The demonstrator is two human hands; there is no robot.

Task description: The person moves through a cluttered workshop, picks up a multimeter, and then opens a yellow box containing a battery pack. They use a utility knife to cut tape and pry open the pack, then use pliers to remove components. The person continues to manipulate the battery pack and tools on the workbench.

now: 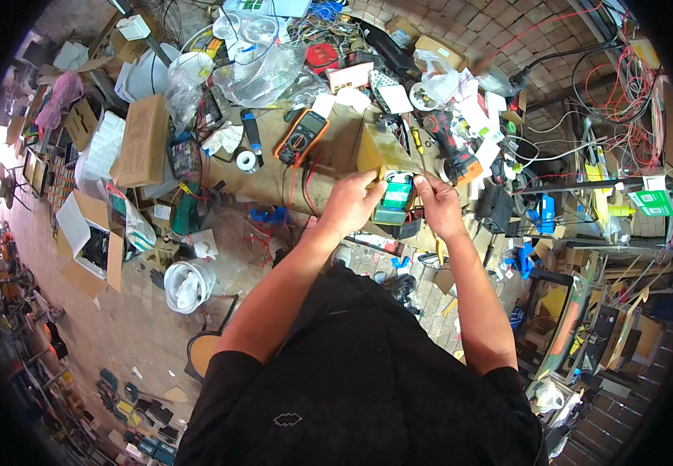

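Okay, this worktop (262, 185) is packed. The green pack (398, 194) is right at its front edge, with the left hand (347, 203) closed on its left side and the right hand (440, 205) pinching the right, so both grips are on it; can't tell if it's also resting on anything. A yellowish panel (370, 147) stands just behind. Bare tan surface only really shows around the orange-and-black multimeter (302, 140) and a white roll (246, 161). A cordless drill (439, 133) lies over to the right, and bubble wrap (262, 76) and loose wires (325, 29) clog the far side. Beyond that it's brickwork (476, 27), plus a red-and-white cable tangle (624, 97) far right. Down left on the floor (146, 330): an open carton (111, 260) and a white bucket (189, 287).
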